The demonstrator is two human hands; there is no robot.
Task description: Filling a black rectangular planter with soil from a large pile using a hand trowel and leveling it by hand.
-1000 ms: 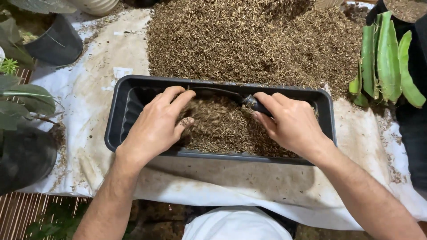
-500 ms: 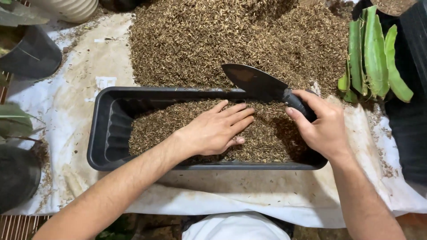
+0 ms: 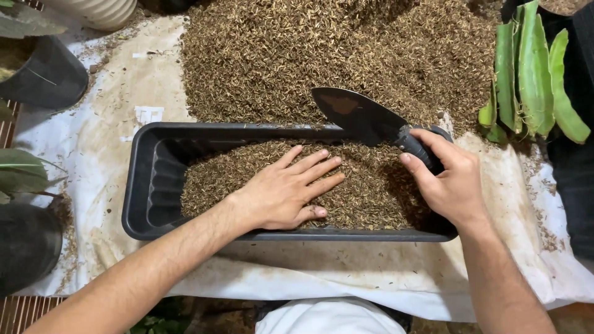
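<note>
I see my right hand (image 3: 448,182) clamped on the ribbed grip of a dark trowel (image 3: 362,114), blade pointing away over the far rim of the black rectangular planter (image 3: 145,185). My left hand (image 3: 281,192) lies flat, fingers spread, on the coarse husk mix (image 3: 371,192) inside. Bare room stays toward the planter's left end; a loose husk heap (image 3: 322,49) sits beyond

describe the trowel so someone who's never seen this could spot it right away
Start at the long black planter trough in the middle, half full of brown potting mix. At its far right rim, the right hand grips a black trowel: the only dark, pointed metal blade, lying over the loose heap behind.
</note>
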